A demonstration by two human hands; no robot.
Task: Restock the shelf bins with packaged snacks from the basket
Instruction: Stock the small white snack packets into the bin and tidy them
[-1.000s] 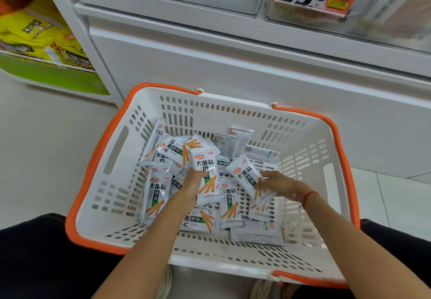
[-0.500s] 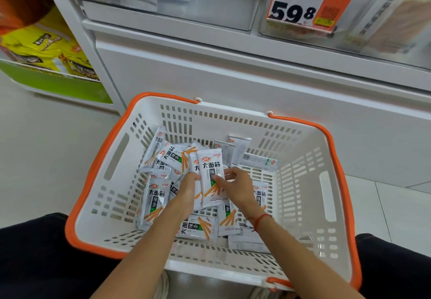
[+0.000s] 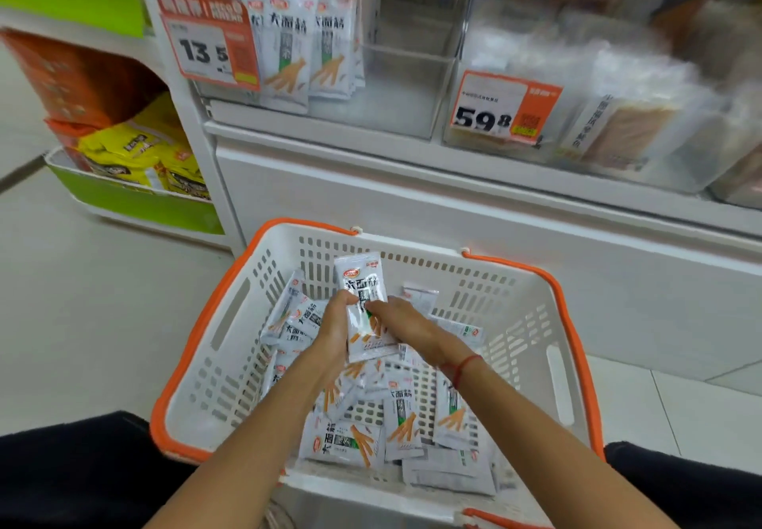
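Left hand (image 3: 336, 332) and right hand (image 3: 398, 318) are both gripping a small stack of snack packets (image 3: 365, 310), holding it upright above the orange-rimmed basket (image 3: 198, 347) — more loose packets (image 3: 402, 417) are lying inside it. Up top, the clear shelf bin (image 3: 396, 87) w/ the 13.5 price tag (image 3: 208, 40) is holding a few of the same packs (image 3: 288, 42).

1. The orange price tag (image 3: 210, 38) on the left shelf bin (image 3: 396, 87) shows the big number 13 and a small 5.
2. The second price tag (image 3: 505, 107) on the next bin shows 59 and a small 8.
3. The held snack pack (image 3: 365, 308) has big Chinese letters, 大面筋.
4. The packs in the bin (image 3: 288, 40) show the same letters.
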